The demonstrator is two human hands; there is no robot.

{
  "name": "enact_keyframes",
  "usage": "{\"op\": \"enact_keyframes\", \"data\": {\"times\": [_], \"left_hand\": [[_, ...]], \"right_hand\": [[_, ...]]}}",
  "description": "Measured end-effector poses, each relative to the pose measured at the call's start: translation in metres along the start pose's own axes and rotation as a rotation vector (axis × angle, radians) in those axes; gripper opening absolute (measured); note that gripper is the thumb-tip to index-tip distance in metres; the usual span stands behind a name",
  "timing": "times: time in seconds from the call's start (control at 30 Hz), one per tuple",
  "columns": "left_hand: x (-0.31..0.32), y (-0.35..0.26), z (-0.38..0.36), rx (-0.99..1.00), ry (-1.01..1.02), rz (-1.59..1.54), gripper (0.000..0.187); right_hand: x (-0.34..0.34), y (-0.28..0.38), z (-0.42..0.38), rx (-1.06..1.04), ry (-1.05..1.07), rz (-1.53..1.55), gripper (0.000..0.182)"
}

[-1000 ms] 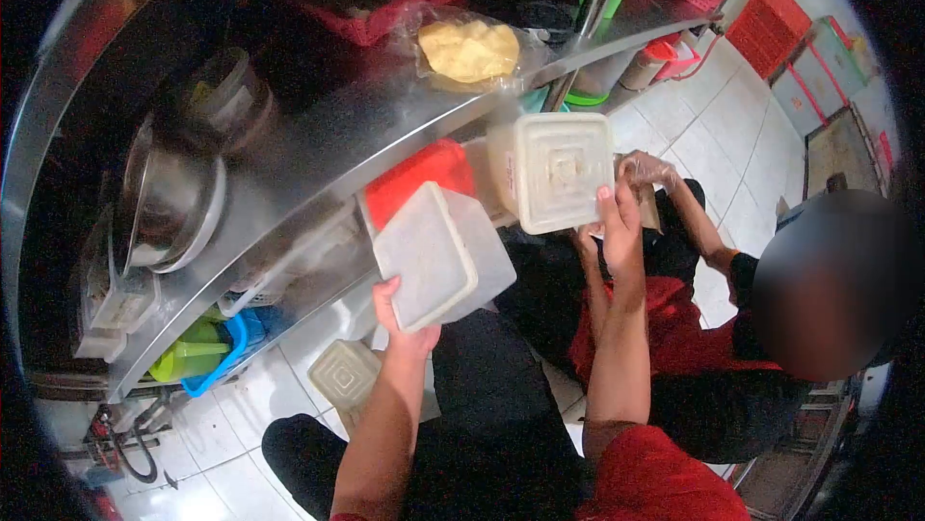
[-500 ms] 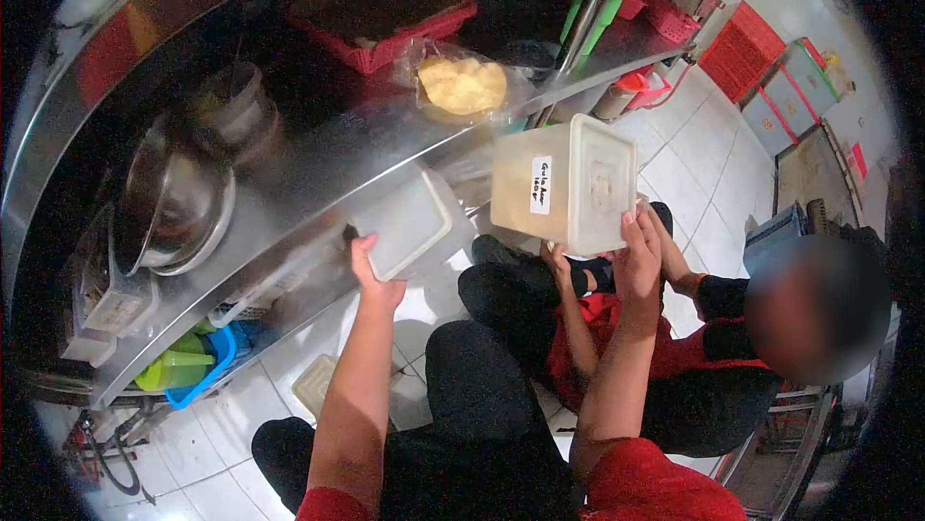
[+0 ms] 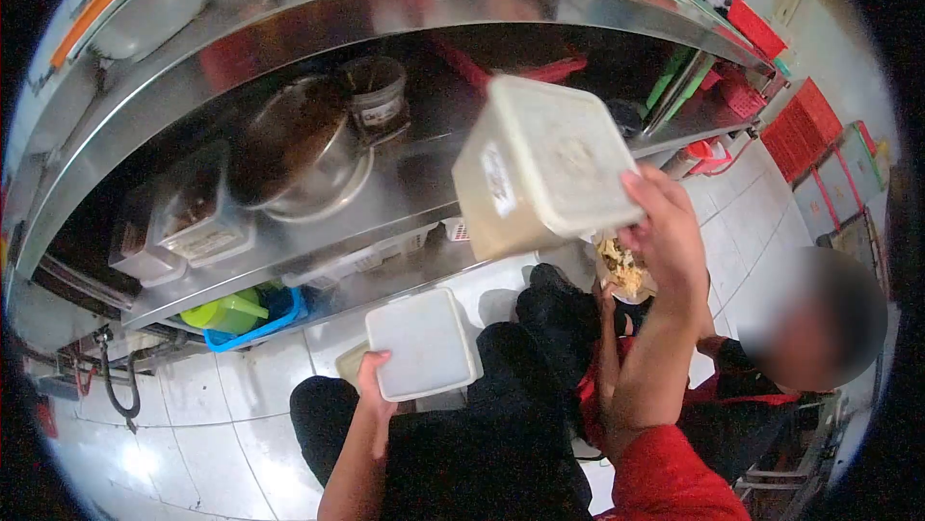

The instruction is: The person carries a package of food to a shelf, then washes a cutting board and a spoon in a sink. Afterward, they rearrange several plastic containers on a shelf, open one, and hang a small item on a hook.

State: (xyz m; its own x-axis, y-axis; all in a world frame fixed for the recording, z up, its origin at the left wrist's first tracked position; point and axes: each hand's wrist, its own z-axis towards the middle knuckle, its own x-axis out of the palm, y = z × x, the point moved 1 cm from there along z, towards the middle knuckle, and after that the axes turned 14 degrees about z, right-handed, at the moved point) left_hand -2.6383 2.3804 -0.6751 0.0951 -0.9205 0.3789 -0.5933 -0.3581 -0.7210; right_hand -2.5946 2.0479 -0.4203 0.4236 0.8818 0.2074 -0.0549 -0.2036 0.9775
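Observation:
My right hand (image 3: 663,222) grips a tall plastic container (image 3: 496,188) by its lidded edge. The container is tilted at the shelf's front edge, its off-white lid turned toward me and a blurred white label on its side. Low by my knee, my left hand (image 3: 374,381) holds a second plastic container by the corner of its square white lid (image 3: 424,343); the lid hides most of its body. Beneath my raised right arm, a co-worker's hand (image 3: 607,299) is beside a portion of yellow-brown crumbly food (image 3: 624,266).
On the steel shelf (image 3: 424,174) stand a metal bowl (image 3: 299,150), a clear tub (image 3: 376,92) and clear boxes (image 3: 198,208). A blue basket (image 3: 255,323) with green plastic items sits below. A co-worker (image 3: 809,328) crouches at right. Red crates (image 3: 805,131) stand against the wall.
My right hand has raised its container toward the shelf edge and tilted it. My left hand has brought its container down and away from the shelf. The view has shifted, and the co-worker's food now shows.

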Motion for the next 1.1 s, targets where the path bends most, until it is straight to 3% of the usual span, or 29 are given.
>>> {"op": "enact_keyframes", "data": {"times": [0.03,0.1,0.2,0.27,0.37,0.43,0.5,0.57,0.6,0.63,0.67,0.73,0.8,0.9,1.03,1.1], "left_hand": [[-0.010,0.002,-0.003,0.004,-0.004,-0.004,0.064],[-0.026,0.006,-0.003,0.012,-0.017,-0.040,0.064],[-0.026,-0.003,-0.016,0.158,-0.046,0.065,0.062],[-0.030,-0.003,-0.020,0.125,-0.043,0.071,0.061],[-0.011,-0.011,-0.029,0.060,-0.041,0.083,0.060],[0.000,-0.014,-0.029,0.032,-0.044,0.104,0.059],[0.011,-0.015,-0.024,0.052,0.106,0.144,0.071],[0.027,-0.016,-0.013,0.048,0.154,0.165,0.072],[0.037,-0.016,-0.006,0.046,0.192,0.176,0.072],[0.049,-0.015,0.004,0.045,0.198,0.184,0.072],[0.063,-0.012,0.015,0.112,0.246,0.226,0.071],[0.099,-0.013,0.028,0.174,0.301,0.274,0.071],[0.137,-0.018,0.035,0.284,0.269,0.519,0.076],[0.136,-0.010,0.062,0.302,0.184,0.688,0.079],[0.075,-0.005,0.072,0.287,0.126,0.747,0.079],[0.025,0.007,0.086,0.266,-0.126,0.863,0.072]], "right_hand": [[0.015,-0.001,0.009,0.035,-0.049,-0.045,0.028],[0.032,-0.010,0.041,-0.036,0.159,-0.120,0.028],[0.058,-0.005,0.075,-0.063,0.162,-0.220,0.023],[0.062,-0.007,0.101,-0.034,0.207,-0.225,0.020],[0.072,-0.004,0.093,-0.023,0.194,-0.343,0.032],[0.062,-0.006,0.060,-0.340,-0.007,-0.549,0.055],[0.030,-0.046,0.014,-0.229,-0.100,-0.635,0.063],[0.006,-0.081,-0.037,0.045,0.205,-0.643,0.071],[-0.007,-0.113,-0.059,0.094,0.209,-0.623,0.078],[-0.025,-0.147,-0.067,0.179,0.330,-0.478,0.085],[-0.031,-0.156,-0.077,0.436,0.364,-0.240,0.088],[-0.033,-0.170,-0.083,0.472,0.335,0.107,0.080],[-0.047,-0.179,-0.066,0.437,0.205,0.374,0.072],[-0.073,-0.189,-0.030,0.272,-0.036,0.397,0.058],[-0.116,-0.218,0.039,0.094,-0.303,0.277,0.055],[-0.116,-0.215,0.068,0.002,-0.368,0.222,0.059]]}}
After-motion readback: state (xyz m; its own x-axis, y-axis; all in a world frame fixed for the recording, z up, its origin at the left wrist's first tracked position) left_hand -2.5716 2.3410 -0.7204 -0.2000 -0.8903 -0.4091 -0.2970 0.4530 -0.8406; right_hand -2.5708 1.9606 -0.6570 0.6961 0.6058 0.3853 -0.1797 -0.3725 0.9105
